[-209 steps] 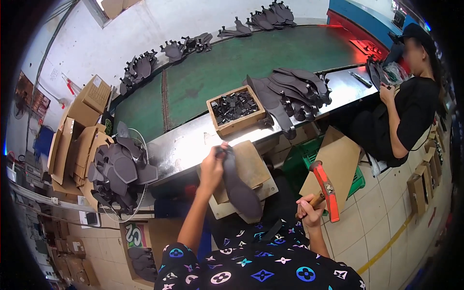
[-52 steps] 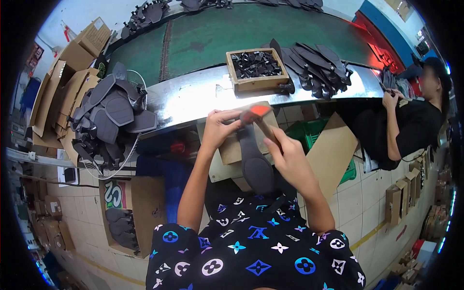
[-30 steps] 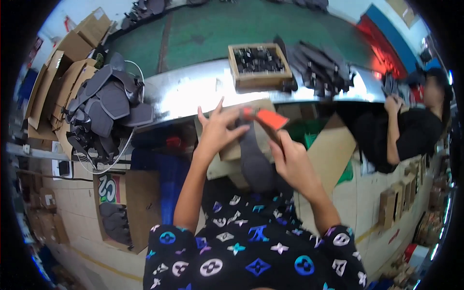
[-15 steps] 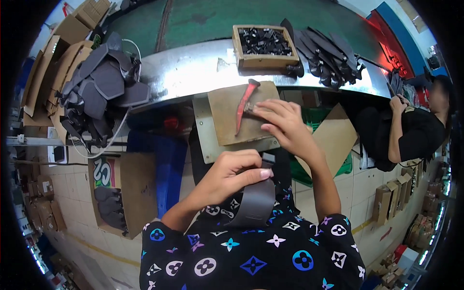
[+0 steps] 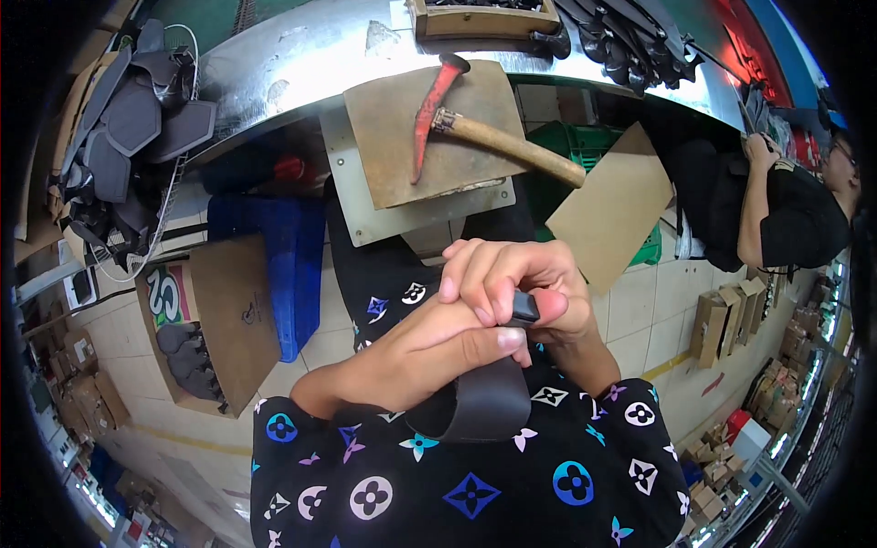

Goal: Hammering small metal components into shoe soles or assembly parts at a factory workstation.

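Close to my body, both hands meet over a dark, curved leather-like strap (image 5: 493, 402). My left hand (image 5: 429, 352) is closed on the strap, thumb on top, and the strap's lower part curls down below it. My right hand (image 5: 539, 274) pinches a small black, shiny clip-like piece (image 5: 523, 308) at the strap's upper end; how the two join is hidden by fingers. Beyond the hands, a hammer (image 5: 512, 146) with a red head and wooden handle lies on a brown board (image 5: 388, 123), its handle reaching past the board's right edge.
A metal bench edge (image 5: 320, 64) carries a wooden tray (image 5: 484, 20) of small black parts and bundled dark pieces (image 5: 630, 46). More dark padded pieces (image 5: 132, 119) are heaped at left. A cardboard box (image 5: 233, 320) stands on the floor. A person (image 5: 786, 201) sits at right.
My right hand has left the hammer and come down to the strap's end beside my left hand. The hammer now lies with its handle uncovered. The view has tilted downward.
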`<action>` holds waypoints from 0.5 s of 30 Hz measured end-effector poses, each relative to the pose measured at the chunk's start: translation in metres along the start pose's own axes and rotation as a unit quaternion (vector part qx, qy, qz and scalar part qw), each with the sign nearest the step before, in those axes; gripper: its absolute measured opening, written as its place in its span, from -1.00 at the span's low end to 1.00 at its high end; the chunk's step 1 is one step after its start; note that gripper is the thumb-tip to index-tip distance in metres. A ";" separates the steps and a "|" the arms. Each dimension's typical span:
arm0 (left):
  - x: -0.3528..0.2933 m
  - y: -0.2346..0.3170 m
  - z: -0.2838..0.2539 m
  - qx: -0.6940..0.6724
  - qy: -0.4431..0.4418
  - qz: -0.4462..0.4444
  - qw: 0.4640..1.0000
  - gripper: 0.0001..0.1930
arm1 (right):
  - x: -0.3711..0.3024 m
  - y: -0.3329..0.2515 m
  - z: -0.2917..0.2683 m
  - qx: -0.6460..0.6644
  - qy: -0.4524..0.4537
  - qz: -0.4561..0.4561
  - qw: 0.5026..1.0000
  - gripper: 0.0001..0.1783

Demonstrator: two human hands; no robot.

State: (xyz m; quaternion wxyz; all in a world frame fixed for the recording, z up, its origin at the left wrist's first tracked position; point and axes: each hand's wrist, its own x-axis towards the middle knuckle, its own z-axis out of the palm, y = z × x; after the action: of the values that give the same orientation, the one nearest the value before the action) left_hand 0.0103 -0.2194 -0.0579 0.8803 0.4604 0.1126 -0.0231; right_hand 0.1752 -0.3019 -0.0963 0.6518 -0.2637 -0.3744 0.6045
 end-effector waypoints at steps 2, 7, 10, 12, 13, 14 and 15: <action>-0.001 -0.001 0.002 -0.044 -0.001 -0.009 0.999 -0.63 | -0.004 0.002 0.000 0.013 -0.001 0.003 1.000 -0.40; -0.004 0.008 0.002 0.047 0.003 0.003 0.999 -0.63 | -0.001 -0.014 0.006 -0.089 -0.009 -0.050 0.995 -0.56; -0.005 0.010 0.001 0.237 -0.029 0.118 0.964 -0.59 | -0.005 -0.026 0.020 -0.311 0.014 -0.066 0.948 -0.66; -0.001 0.003 0.012 0.241 0.024 0.152 0.958 -0.60 | -0.006 -0.029 0.022 -0.335 0.003 -0.084 0.938 -0.71; 0.001 0.001 0.016 0.241 0.080 0.185 0.949 -0.61 | -0.006 -0.029 0.022 -0.356 -0.009 -0.099 0.929 -0.76; 0.001 0.000 0.016 0.261 0.094 0.189 0.942 -0.62 | -0.004 -0.025 0.020 -0.334 -0.008 -0.097 0.937 -0.80; 0.002 -0.002 0.013 0.263 0.091 0.186 0.942 -0.62 | -0.003 -0.019 0.015 -0.333 -0.004 -0.099 0.938 -0.80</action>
State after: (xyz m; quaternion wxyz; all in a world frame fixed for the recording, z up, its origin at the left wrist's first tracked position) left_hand 0.0142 -0.2306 -0.0529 0.7028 0.6881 0.0943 0.1542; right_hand 0.1738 -0.3093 -0.0730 0.5815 -0.4250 -0.5813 0.3785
